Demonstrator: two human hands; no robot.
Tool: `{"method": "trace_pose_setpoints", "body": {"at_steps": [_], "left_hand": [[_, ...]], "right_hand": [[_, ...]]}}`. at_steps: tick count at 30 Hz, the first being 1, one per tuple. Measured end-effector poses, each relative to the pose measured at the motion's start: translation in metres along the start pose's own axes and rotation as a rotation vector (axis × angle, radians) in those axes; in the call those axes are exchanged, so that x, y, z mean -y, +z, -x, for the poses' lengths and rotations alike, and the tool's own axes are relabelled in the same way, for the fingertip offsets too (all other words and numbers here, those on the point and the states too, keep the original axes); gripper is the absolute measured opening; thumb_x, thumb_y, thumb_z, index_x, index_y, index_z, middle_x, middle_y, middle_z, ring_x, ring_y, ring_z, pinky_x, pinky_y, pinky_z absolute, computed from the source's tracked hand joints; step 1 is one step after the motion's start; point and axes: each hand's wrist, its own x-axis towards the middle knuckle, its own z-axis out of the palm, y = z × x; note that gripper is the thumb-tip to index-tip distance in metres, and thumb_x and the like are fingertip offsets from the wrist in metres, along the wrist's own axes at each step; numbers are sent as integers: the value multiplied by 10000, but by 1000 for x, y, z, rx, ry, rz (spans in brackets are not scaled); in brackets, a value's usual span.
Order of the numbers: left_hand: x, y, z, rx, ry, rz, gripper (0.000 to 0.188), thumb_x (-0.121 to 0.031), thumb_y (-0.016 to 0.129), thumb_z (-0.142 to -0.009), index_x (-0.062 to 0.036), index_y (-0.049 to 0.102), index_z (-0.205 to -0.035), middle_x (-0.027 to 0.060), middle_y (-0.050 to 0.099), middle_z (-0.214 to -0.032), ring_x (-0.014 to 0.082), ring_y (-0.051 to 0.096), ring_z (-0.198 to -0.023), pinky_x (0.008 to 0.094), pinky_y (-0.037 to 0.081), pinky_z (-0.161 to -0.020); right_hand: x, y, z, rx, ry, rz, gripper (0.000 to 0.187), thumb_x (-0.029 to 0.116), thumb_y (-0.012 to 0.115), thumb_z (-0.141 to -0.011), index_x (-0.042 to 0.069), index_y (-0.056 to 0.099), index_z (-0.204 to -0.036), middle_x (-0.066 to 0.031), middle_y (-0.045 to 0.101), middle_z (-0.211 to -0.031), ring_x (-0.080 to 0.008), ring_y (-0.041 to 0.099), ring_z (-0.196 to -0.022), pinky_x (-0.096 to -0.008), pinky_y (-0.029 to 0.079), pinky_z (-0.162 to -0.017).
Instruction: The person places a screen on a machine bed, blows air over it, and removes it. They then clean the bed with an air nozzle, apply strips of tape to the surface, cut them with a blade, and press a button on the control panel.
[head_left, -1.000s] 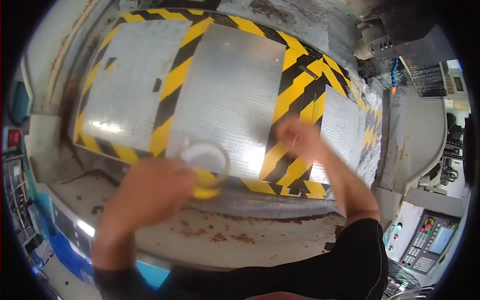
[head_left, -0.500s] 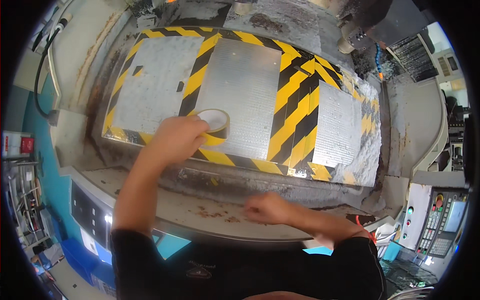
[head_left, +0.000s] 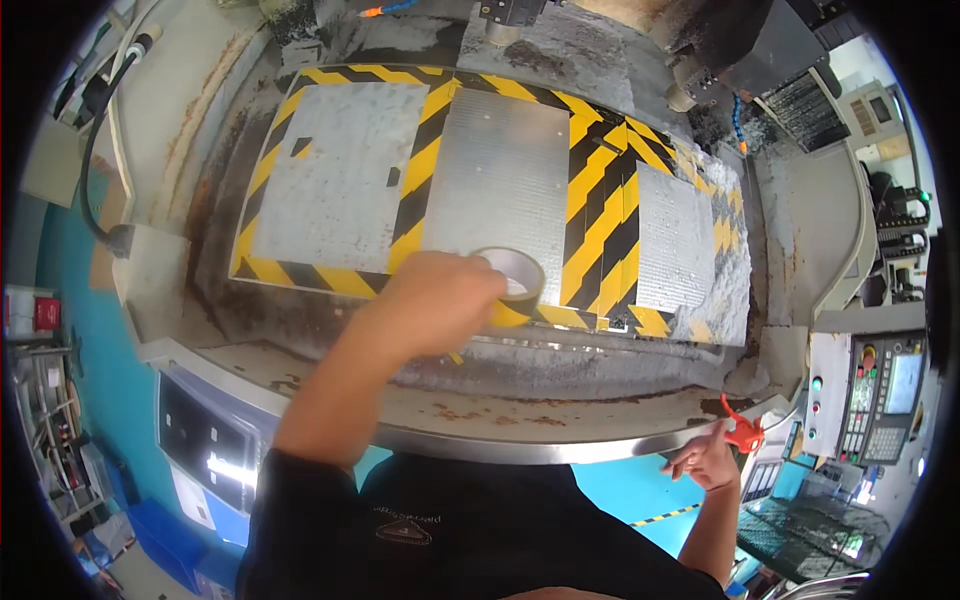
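My left hand [head_left: 435, 300] is closed round the near-left side of a roll of yellow-and-black striped tape [head_left: 514, 312], whose pale inner ring faces up. The hand and roll are over the near edge of the middle metal plate [head_left: 500, 180], which has striped tape along its borders. My right hand [head_left: 706, 461] is at the lower right, beyond the machine's front edge, with its fingers apart. Right beside it is an orange-red air gun or similar trigger-like tool [head_left: 743, 432]; the hand does not visibly grip it.
A grey plate [head_left: 345, 170] with taped borders lies left, and a wet-looking, chip-covered plate [head_left: 675, 240] lies right. Dark machine heads [head_left: 505, 25] hang at the back. A rusty front ledge [head_left: 500, 410] runs across. The control panel [head_left: 880, 400] stands right.
My left hand has carried the tape roll to the right and nearer. My right hand has left the front ledge and moved right, its fingers opening near the orange-red tool. The view has shifted slightly.
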Motion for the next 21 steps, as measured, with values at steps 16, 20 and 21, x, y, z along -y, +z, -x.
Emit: {"method": "trace_pose_setpoints", "body": {"at_steps": [16,20,21], "left_hand": [[54,-38,137,-59,-27,177,239,-102,753,-787,-44,663,-1001,116,671,-934,337,663,-831,410,516,-706],[57,-33,145,-60,-80,245,255,-95,767,-770,-34,665,-996,136,673,-940,341,666,-827,409,522,-714],[57,-32,140,-52,-70,242,255,-95,767,-770,-34,665,-996,136,673,-940,341,666,-827,409,522,-714]], "right_hand": [[-71,-116,13,-1569,-442,550,527,486,573,-981,28,665,-1224,-60,729,-948,-191,711,-883,-294,527,-613],[84,8,0,-1065,-854,-81,400,341,580,-982,21,692,-1193,-81,729,-1003,-158,708,-900,-247,504,-616],[120,45,-10,-831,-731,-216,366,321,592,-974,30,707,-1163,-81,726,-1014,-146,701,-895,-237,490,-604]]}}
